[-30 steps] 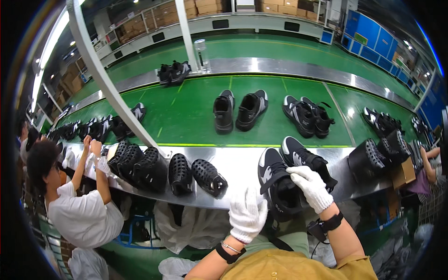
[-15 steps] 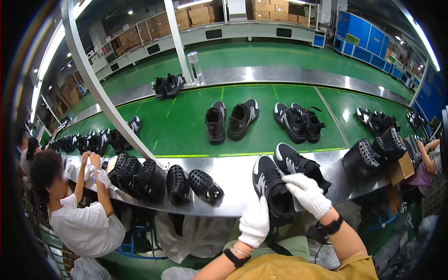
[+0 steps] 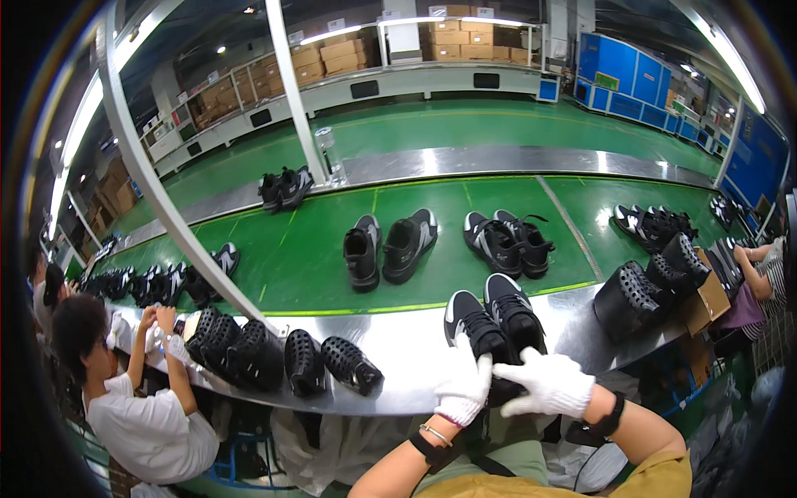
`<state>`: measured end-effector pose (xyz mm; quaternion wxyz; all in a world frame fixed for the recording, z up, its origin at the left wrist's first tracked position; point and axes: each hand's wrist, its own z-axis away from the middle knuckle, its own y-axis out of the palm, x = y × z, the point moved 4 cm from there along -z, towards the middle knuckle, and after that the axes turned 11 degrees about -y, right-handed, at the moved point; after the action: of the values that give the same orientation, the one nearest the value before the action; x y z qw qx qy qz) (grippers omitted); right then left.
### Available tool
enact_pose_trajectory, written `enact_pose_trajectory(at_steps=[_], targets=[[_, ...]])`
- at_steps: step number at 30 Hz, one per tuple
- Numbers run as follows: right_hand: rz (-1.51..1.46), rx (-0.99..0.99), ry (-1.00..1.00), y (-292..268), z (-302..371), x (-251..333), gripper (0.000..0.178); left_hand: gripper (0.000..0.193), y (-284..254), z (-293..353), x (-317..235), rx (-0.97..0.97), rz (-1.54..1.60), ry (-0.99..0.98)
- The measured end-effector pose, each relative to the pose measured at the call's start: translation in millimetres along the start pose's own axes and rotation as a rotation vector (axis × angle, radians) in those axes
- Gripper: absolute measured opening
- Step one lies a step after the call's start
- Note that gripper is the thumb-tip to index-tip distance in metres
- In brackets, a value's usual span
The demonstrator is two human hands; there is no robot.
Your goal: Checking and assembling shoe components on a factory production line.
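Two black sneakers with white toe trim, a left sneaker [image 3: 473, 322] and a right sneaker [image 3: 512, 309], stand side by side on the metal bench edge, toes away from me. Both my hands wear white knit gloves. My left hand [image 3: 462, 386] is closed at the outer heel side of the left sneaker, its thumb toward the collar. Across the heels lies my right hand [image 3: 552, 383], fingers stretched and spread, the fingertips near the back of the right sneaker. The heels are partly hidden behind the gloves.
Black perforated shoe forms [image 3: 305, 363] stand on the bench [image 3: 407, 349] at left, more forms [image 3: 627, 295] at right. Sneaker pairs [image 3: 390, 249] rest on the green conveyor [image 3: 324, 274]. A white post [image 3: 166, 199] rises at left. A seated person [image 3: 137, 407] works to my left.
The two sneakers now stand closer together and more level. My right hand has left the left sneaker's collar and moved nearer to me, its fingers spreading. The whole view has shifted slightly.
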<state>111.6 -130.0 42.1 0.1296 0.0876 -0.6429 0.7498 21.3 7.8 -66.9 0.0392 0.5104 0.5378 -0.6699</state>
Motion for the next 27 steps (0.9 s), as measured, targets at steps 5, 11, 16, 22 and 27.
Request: enact_pose_trajectory(at_steps=[5,11,16,22,27], targets=[[0.062,-0.086,-0.033,6,-59,-20,0.042,0.056,-14,3,30,-0.015,0.449,-0.108],[0.037,-0.308,0.170,-17,-139,-78,0.041,0.049,-22,38,73,-0.211,0.072,0.124],[0.156,-0.366,0.282,-21,-188,-114,0.042,0.050,-3,46,90,-0.164,-0.354,0.259],[-0.027,-0.682,0.109,-39,-230,-172,0.060,0.035,-14,44,73,-0.299,-0.212,0.339],[-0.021,-0.700,0.620,-90,-160,-257,0.066,0.030,-24,39,60,-0.371,-0.181,0.347]])
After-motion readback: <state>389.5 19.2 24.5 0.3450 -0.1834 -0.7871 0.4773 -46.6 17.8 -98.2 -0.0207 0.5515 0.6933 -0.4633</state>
